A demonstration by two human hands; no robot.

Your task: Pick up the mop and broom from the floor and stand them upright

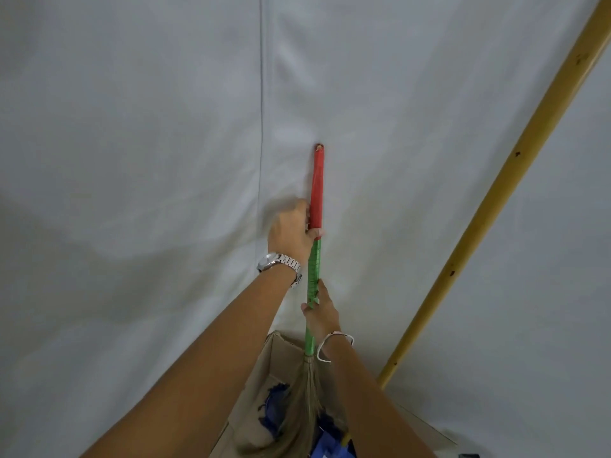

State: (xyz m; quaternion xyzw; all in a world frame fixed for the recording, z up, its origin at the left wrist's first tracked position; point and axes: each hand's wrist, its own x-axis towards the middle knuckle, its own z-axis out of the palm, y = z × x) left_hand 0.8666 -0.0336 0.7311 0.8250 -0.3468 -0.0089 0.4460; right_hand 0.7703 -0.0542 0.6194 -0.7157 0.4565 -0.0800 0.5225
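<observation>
Broom (315,206) is held upright against the white sheet (132,127), bristles down in a cardboard box (261,368). Left hand (291,231) is wrapped round the red grip, right hand (322,312) closed on the green shaft. Mop handle (489,206) is leaned nearby. Likely risk: yielding fabric lets the broom slide once released.

Both forearms are bare. The left wrist wears a silver metal watch (279,263); the right, a thin white bangle (334,345).
</observation>
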